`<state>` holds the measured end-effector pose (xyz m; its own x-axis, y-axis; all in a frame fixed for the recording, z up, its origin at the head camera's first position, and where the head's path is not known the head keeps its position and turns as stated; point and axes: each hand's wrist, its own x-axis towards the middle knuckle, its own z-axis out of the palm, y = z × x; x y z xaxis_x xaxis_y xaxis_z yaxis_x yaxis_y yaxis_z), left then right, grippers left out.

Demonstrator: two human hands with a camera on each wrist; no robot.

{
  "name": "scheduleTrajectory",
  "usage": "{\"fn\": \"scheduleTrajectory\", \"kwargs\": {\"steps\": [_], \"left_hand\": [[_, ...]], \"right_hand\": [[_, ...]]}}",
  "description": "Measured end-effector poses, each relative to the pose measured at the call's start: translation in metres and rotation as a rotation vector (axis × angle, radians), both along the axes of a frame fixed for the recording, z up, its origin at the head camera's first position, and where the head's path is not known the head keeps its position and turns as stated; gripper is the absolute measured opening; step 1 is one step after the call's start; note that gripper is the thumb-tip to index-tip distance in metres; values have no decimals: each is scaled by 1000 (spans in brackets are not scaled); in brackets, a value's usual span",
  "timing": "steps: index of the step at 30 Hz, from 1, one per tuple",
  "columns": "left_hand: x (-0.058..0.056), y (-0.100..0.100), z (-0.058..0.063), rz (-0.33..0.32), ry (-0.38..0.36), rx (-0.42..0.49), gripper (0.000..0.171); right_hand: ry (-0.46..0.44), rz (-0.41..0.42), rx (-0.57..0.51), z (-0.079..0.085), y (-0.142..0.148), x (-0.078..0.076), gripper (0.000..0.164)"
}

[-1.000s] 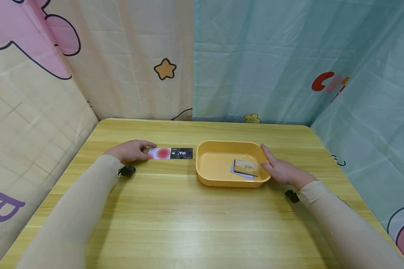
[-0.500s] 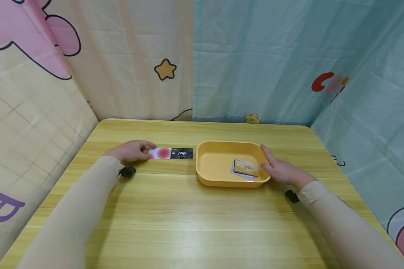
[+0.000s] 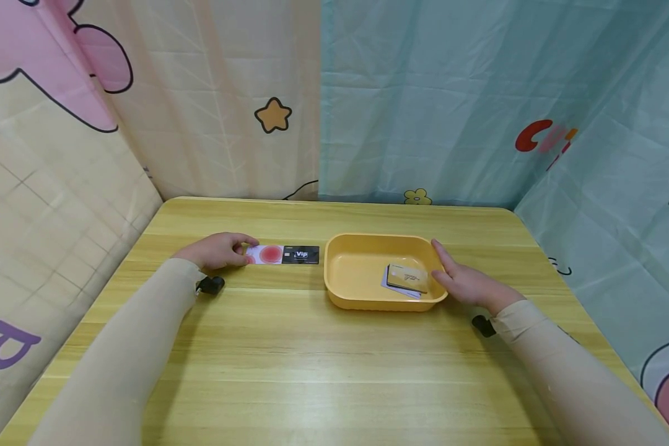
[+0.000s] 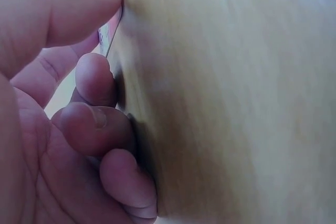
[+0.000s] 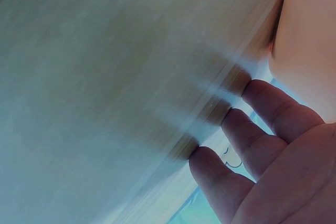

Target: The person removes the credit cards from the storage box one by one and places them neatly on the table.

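Note:
My left hand (image 3: 217, 249) is at the left end of a pink-and-white card (image 3: 270, 254) with a red circle, which lies flat on the table. The thumb and index finger pinch this card by its two long edges, while the other fingers (image 4: 128, 179) curl down to the tabletop. Against the card's right end lies a black card (image 3: 302, 254) marked "Vip". My right hand (image 3: 471, 285) rests at the right end of a yellow tray (image 3: 354, 305), thumb over the rim and index finger along the far corner. Its other fingers (image 5: 210, 163) reach straight down to the table outside the tray.
A gold card (image 3: 408, 277) lies on top of a small stack in the tray's right half, with a pale card (image 3: 389, 283) showing beneath. The wooden table (image 3: 312, 384) ends at a patterned curtain (image 3: 424, 105) behind and at both sides.

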<state>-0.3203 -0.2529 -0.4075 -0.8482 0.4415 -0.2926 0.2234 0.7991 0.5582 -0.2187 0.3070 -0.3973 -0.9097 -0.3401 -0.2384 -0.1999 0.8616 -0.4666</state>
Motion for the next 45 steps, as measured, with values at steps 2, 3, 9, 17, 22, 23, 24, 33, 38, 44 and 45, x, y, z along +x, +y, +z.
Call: {"fn": "scheduleTrajectory", "kwargs": {"steps": [2,3,9,17,22,23,24,33,38,44,45], "left_hand": [[0,0,1,4,-5,1,51],[0,0,1,5,-6,1,51],[1,1,2,14,-15,3,52],[0,1,1,6,7,-4,52],[-1,1,1,11,14,-13,54],[-1,1,1,11,15,-14,55],[-1,1,1,11,15,-16,56],[-1,1,3,16,-5,-6,62],[-2,0,3,37,-12,5,67],[-3,2,9,84,-13,58,65],[-3,3,10,86,-2,64,64]], "right_hand": [[6,2,-1,0,1,0,75],[8,3,-1,-1,1,-1,75],[11,3,2,-2,2,-2,75],[-5,-9,5,-1,0,0,76],[-6,-13,1,0,0,0,76],[-6,-14,2,-1,0,0,76],[-8,-15,2,-1,1,-1,76],[-10,-7,7,-2,1,-2,76],[-8,0,11,0,0,-1,75],[-9,-3,14,0,1,-1,75],[-9,-4,13,0,1,0,75]]}}
